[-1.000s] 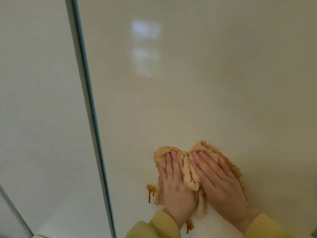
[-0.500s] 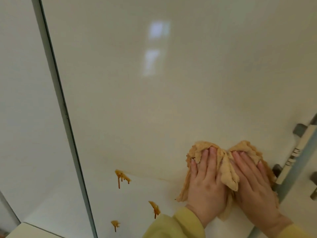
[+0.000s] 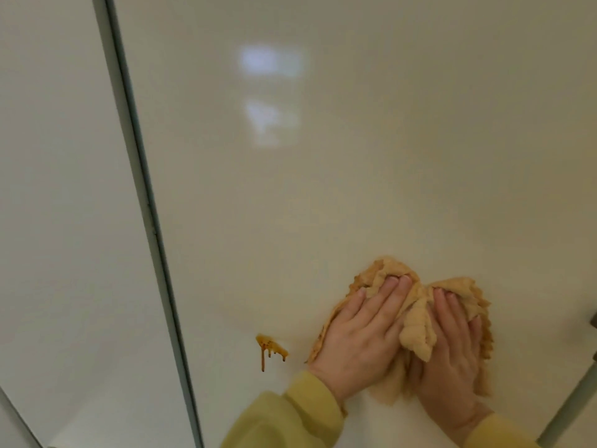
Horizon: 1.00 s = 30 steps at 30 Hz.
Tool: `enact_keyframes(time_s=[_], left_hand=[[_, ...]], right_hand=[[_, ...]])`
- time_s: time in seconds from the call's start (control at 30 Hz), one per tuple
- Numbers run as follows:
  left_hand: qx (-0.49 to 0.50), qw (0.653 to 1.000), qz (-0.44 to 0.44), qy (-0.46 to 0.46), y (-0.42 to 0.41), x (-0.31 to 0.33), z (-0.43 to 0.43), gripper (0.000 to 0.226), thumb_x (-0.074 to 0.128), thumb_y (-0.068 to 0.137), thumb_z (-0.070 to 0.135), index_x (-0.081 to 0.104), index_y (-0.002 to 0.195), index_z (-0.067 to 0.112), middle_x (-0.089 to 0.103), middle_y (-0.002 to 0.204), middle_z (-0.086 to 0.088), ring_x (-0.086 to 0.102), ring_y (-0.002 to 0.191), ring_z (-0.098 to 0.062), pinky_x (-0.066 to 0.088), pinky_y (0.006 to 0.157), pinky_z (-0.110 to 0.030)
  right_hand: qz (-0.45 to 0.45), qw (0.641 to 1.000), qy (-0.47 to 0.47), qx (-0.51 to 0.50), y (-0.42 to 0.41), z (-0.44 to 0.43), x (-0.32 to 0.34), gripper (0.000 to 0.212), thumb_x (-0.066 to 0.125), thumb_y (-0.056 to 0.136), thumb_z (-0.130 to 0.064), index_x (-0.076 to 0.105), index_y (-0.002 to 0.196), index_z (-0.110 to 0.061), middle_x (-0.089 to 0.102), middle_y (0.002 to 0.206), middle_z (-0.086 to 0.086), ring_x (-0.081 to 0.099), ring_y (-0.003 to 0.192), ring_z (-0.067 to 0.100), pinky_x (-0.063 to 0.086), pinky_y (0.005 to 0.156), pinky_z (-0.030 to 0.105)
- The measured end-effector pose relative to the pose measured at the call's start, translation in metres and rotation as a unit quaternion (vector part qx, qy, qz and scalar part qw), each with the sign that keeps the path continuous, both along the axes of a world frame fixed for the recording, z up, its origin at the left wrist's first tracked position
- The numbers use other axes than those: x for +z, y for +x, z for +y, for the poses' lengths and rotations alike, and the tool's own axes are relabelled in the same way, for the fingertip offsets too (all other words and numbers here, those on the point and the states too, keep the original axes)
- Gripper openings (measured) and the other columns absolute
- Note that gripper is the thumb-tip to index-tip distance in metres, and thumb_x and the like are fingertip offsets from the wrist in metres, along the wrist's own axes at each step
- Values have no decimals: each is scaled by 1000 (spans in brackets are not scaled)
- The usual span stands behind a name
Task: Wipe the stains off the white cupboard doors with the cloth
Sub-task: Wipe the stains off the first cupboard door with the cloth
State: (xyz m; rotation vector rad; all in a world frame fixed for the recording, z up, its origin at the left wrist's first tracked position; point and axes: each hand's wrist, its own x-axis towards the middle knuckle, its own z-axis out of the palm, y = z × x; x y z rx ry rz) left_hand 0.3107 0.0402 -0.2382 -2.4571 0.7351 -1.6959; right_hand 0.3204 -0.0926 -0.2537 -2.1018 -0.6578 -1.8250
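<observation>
No text, label, brand, number or sign can be read here. The white cupboard door point(image 3: 355, 195) and the panel to its left point(image 3: 58, 221) are plain glossy surfaces, the tan cloth point(image 3: 416, 331) shows only its own weave, and the yellow sleeves point(image 3: 290, 418) carry no print. The grey fitting point(image 3: 592, 318) at the right edge is cut off by the frame and too blurred to show any marking.
</observation>
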Motion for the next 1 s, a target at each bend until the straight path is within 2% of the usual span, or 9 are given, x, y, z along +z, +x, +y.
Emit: enact_keyframes(time_s=[0.03, 0.1, 0.27, 0.4, 0.5, 0.63, 0.77, 0.9, 1.0], left_hand=[[3, 1000, -2, 8, -1, 0, 20, 42, 16, 97, 21, 34, 134, 13, 14, 152, -10, 10, 141, -19, 2, 117, -34], [12, 1000, -11, 19, -3, -1, 63, 41, 15, 98, 20, 36, 132, 12, 1, 155, -10, 5, 143, -21, 3, 116, -35], [55, 998, -18, 34, -9, -2, 163, 49, 10, 101, 23, 1, 146, 7, -13, 154, -12, -7, 143, -24, 0, 115, -37], [64, 998, -9, 9, -11, -2, 206, 52, 10, 101, 28, -4, 146, 7, -15, 154, -11, -10, 143, -23, -3, 116, -36], [49, 998, -5, -35, -8, -12, 222, 54, 14, 100, 29, -3, 146, 7, -14, 154, -10, -8, 143, -23, 0, 115, -36], [38, 998, -5, -54, -2, -22, 231, 55, 18, 100, 29, 0, 146, 6, -12, 155, -11, -6, 143, -26, 1, 117, -38], [17, 996, 7, -91, -3, -21, 224, 57, 18, 99, 33, -4, 147, 11, -14, 155, -5, -8, 143, -21, -1, 117, -35], [15, 989, 26, -148, -7, -21, 211, 60, 16, 98, 42, -7, 147, 14, -15, 155, 2, -8, 143, -15, -2, 116, -31], [7, 985, 33, -168, -6, -20, 207, 61, 15, 97, 44, -7, 147, 17, -15, 155, 5, -8, 143, -13, -2, 115, -31]], right_hand=[[0, 1000, -13, 2, 0, 16, -1, 36, 20, 100, -26, 32, 132, -16, 11, 156, -7, 17, 141, 11, 11, 114, 34], [-1, 999, -38, 4, 1, 52, -3, 33, 22, 100, -23, 35, 129, -14, 10, 156, -5, 16, 142, 12, 13, 114, 35], [8, 997, -77, -6, 0, 145, -1, 37, 19, 98, -15, 43, 124, -6, 4, 157, 1, 11, 143, 14, 8, 116, 35], [6, 996, -93, -16, 1, 198, 5, 39, 16, 98, -14, 33, 133, -10, -2, 157, 3, 8, 143, 15, 6, 117, 35], [14, 995, -98, -23, 0, 223, 3, 39, 16, 98, -15, 32, 134, -9, 2, 156, 5, 6, 143, 16, 5, 117, 36], [22, 994, -103, -19, 0, 234, 2, 39, 16, 98, -15, 40, 128, -8, 35, 138, 5, 6, 143, 16, 8, 116, 35], [28, 991, -128, -14, -3, 226, 5, 39, 15, 100, -14, 37, 130, -6, 36, 137, 5, 13, 142, 17, 10, 115, 33], [26, 985, -167, 35, -9, 211, 16, 37, 18, 101, -12, 39, 130, -6, 39, 142, 4, 34, 131, 19, 18, 113, 32], [22, 980, -192, 51, -9, 202, 22, 37, 16, 101, -10, 38, 130, -5, 38, 143, 5, 35, 129, 18, 17, 113, 31]])
